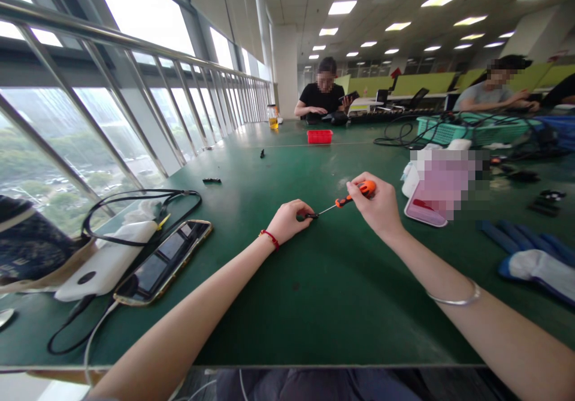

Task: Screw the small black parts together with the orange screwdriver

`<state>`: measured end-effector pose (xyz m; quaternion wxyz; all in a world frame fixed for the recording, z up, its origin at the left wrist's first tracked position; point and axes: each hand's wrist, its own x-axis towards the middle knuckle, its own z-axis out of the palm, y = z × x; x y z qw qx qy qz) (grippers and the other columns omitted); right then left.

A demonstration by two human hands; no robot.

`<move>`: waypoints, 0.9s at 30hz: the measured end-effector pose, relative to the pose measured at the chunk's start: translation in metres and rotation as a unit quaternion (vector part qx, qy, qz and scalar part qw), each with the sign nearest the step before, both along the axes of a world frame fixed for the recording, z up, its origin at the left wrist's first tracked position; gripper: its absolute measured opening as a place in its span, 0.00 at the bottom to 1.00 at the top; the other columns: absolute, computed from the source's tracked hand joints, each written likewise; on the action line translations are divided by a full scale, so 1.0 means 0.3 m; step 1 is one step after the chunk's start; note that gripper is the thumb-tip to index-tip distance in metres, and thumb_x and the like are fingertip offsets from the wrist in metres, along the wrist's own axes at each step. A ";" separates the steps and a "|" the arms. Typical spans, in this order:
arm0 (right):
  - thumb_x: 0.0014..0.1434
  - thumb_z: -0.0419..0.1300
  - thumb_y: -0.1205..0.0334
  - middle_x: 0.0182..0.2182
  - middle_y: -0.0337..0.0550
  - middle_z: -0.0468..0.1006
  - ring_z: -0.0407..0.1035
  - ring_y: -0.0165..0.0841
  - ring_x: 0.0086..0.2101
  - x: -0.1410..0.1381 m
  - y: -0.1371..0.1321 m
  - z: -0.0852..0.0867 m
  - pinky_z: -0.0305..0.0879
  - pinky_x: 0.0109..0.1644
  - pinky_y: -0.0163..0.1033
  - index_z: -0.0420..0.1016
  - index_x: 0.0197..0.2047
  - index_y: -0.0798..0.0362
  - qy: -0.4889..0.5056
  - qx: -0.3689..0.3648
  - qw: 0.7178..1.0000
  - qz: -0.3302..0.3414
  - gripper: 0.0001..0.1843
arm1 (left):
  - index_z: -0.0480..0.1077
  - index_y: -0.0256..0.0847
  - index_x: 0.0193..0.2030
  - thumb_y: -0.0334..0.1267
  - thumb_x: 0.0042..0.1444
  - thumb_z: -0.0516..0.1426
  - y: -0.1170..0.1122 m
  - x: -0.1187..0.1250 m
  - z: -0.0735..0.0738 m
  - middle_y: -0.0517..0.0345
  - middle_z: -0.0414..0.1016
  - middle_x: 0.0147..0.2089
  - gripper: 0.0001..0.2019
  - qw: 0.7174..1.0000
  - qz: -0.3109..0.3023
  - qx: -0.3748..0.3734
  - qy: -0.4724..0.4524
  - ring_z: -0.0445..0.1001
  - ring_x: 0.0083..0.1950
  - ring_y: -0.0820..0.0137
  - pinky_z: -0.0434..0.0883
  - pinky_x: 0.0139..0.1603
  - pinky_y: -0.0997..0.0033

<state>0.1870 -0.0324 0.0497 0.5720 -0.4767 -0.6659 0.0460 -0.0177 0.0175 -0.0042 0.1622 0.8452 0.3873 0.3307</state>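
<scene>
My right hand [378, 204] is closed round the orange handle of a small screwdriver [348, 198], whose thin shaft slants down to the left. The tip meets a small black part [311, 215] that my left hand [290, 220] pinches against the green table [314, 281]. My left wrist carries a red string band, my right forearm a silver bangle.
A phone [164, 261], a white power bank [105, 266] and black cables lie at the left. A red tray [319, 136] stands farther back. Blue gloves [534, 257] and a pink object lie at the right. Two people sit at the far end.
</scene>
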 end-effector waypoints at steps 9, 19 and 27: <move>0.53 0.56 0.59 0.22 0.35 0.68 0.61 0.29 0.23 0.004 -0.003 0.002 0.57 0.30 0.35 0.66 0.28 0.51 0.005 -0.005 1.000 0.024 0.05 | 0.73 0.36 0.36 0.31 0.47 0.60 -0.002 0.001 0.009 0.57 0.76 0.34 0.08 0.997 0.013 -0.053 -0.049 0.73 0.35 0.73 0.72 0.40 0.73; 0.57 0.53 0.50 0.20 0.35 0.66 0.62 0.30 0.22 -0.003 -0.006 0.005 0.57 0.30 0.35 0.66 0.26 0.51 0.025 -0.055 0.998 0.021 0.15 | 0.74 0.35 0.33 0.35 0.46 0.62 0.005 -0.003 0.011 0.56 0.77 0.33 0.07 0.993 0.045 -0.099 -0.053 0.74 0.33 0.71 0.72 0.38 0.72; 0.51 0.58 0.58 0.23 0.33 0.67 0.63 0.29 0.23 0.003 0.000 -0.009 0.59 0.30 0.35 0.64 0.42 0.50 0.032 -0.031 0.998 0.044 0.14 | 0.75 0.36 0.33 0.36 0.46 0.62 0.000 -0.006 0.015 0.56 0.77 0.31 0.07 0.993 0.046 -0.099 -0.050 0.73 0.32 0.72 0.71 0.35 0.73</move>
